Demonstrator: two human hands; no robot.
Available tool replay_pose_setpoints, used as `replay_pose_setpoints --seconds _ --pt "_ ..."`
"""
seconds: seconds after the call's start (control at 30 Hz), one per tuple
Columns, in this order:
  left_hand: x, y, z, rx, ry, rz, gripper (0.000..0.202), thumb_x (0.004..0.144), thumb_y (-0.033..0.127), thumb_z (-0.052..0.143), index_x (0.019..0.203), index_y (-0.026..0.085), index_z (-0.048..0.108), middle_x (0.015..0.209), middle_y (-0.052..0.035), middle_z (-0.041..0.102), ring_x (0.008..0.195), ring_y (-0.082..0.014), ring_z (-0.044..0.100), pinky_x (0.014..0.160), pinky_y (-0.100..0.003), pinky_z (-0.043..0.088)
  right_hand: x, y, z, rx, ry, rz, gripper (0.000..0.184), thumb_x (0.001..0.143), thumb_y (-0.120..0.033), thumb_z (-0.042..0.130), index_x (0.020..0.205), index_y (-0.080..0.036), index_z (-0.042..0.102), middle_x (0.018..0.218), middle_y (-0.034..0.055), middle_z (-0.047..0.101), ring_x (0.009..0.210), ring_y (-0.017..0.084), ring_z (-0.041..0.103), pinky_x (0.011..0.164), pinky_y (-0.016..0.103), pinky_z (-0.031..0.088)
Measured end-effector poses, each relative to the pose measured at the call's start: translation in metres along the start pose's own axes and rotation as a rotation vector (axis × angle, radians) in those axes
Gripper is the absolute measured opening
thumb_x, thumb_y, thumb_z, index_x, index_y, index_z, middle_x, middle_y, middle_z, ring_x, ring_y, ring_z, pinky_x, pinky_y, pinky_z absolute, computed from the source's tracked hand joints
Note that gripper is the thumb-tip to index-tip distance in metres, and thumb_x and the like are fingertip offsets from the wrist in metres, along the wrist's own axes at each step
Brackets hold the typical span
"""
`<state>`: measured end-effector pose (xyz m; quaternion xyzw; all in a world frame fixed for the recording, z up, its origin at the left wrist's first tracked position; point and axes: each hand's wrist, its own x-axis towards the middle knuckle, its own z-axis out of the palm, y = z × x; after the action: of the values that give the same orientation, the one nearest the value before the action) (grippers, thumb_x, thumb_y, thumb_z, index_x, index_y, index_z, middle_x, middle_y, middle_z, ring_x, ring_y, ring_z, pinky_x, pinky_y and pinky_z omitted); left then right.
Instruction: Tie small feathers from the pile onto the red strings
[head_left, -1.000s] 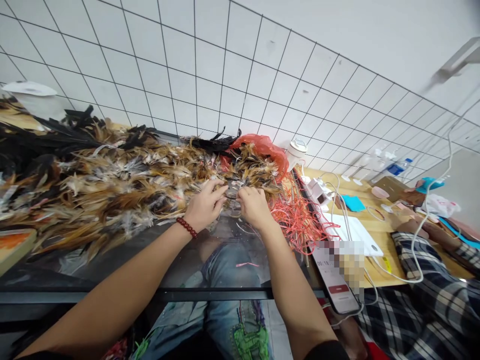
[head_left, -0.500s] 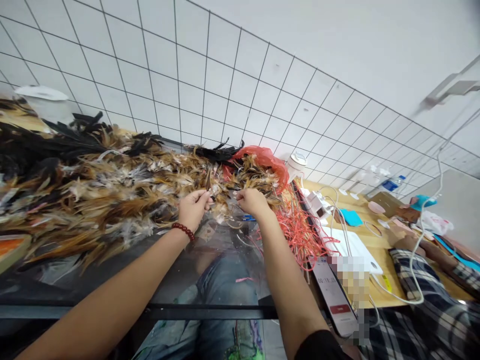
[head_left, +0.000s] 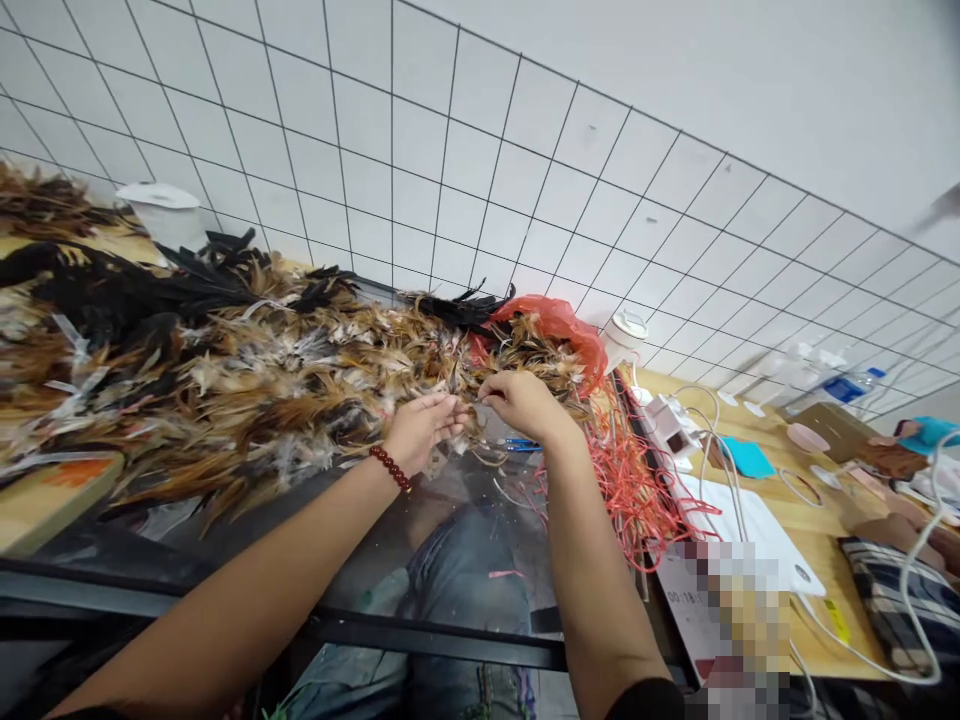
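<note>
Feather pile (head_left: 255, 365) lies on dark tabletop (head_left: 367, 570). Left hand (head_left: 427, 425), loosely bent, and right hand (head_left: 523, 403), curled, sit close at its near edge, likely for fine control. Grip contents: cannot tell.

left hand (head_left: 429, 424): bracelet (head_left: 391, 467) of round, dark red beads at wrist. right arm (head_left: 600, 570): black sleeve (head_left: 648, 702). lower body: faded blue jeans (head_left: 356, 685).

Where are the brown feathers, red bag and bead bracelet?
Brown feathers (head_left: 289, 375): head view, middle of the pile.
Red bag (head_left: 564, 320): head view, upper fold.
Bead bracelet (head_left: 391, 467): head view, beads across the wrist.
</note>
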<state>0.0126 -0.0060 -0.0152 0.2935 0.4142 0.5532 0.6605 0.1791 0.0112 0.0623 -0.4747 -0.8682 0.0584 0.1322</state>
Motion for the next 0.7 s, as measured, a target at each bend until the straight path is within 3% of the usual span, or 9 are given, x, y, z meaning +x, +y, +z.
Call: replay_pose_setpoints --seconds 0.13,0.4,0.53,0.63,0.7 --pt "-0.003 0.004 0.000 -0.035 -0.022 -0.104 0.004 0.077 0.013 0.069 0.078 0.009 0.068 0.075 -0.0102 0.072 0.066 -0.0136 0.068 0.063 -0.023 0.054 0.001 -0.016 -0.004 -0.102 -0.035 -0.064 0.024 0.083 -0.013 0.050 0.088 -0.022 0.072 0.094 0.0046 0.071 0.090 0.017 0.062 0.080 0.025 0.041" --pt "-0.005 0.006 0.001 0.012 -0.096 -0.146 0.006 0.081 0.013 0.066 0.081 0.009 0.071 0.073 -0.0100 0.072 0.064 -0.0129 0.068 0.059 -0.021 0.053 0.003 -0.026 -0.002 -0.217 -0.079 -0.064 0.024 0.085 -0.017 0.049 0.091 -0.021 0.072 0.097 0.0070 0.070 0.091 0.020 0.062 0.075 0.028 0.040" --pt "-0.006 0.008 -0.001 0.076 -0.208 -0.191 0.006 0.076 0.012 0.072 0.072 0.008 0.070 0.065 -0.0082 0.068 0.055 -0.0100 0.062 0.054 -0.019 0.051 0.003 -0.025 -0.001 -0.172 -0.073 -0.083 0.020 0.083 -0.017 0.052 0.088 -0.022 0.071 0.094 0.0049 0.070 0.089 0.018 0.062 0.075 0.026 0.040" --pt "-0.006 0.011 -0.003 0.105 -0.319 -0.212 0.011 0.073 0.013 0.075 0.067 0.007 0.067 0.061 -0.0063 0.064 0.051 -0.0085 0.058 0.048 -0.017 0.047 0.001 -0.015 -0.004 -0.126 0.037 -0.032 0.020 0.085 -0.019 0.052 0.092 -0.023 0.071 0.095 0.0037 0.071 0.090 0.017 0.062 0.078 0.025 0.041" --pt "-0.005 0.011 -0.004 0.053 -0.311 -0.174 0.011 0.074 0.015 0.074 0.070 0.008 0.066 0.062 -0.0046 0.063 0.052 -0.0082 0.058 0.049 -0.017 0.046 -0.002 -0.003 -0.007 -0.131 0.141 0.082 0.022 0.086 -0.021 0.051 0.095 -0.023 0.070 0.099 0.0047 0.070 0.093 0.018 0.062 0.080 0.026 0.041"
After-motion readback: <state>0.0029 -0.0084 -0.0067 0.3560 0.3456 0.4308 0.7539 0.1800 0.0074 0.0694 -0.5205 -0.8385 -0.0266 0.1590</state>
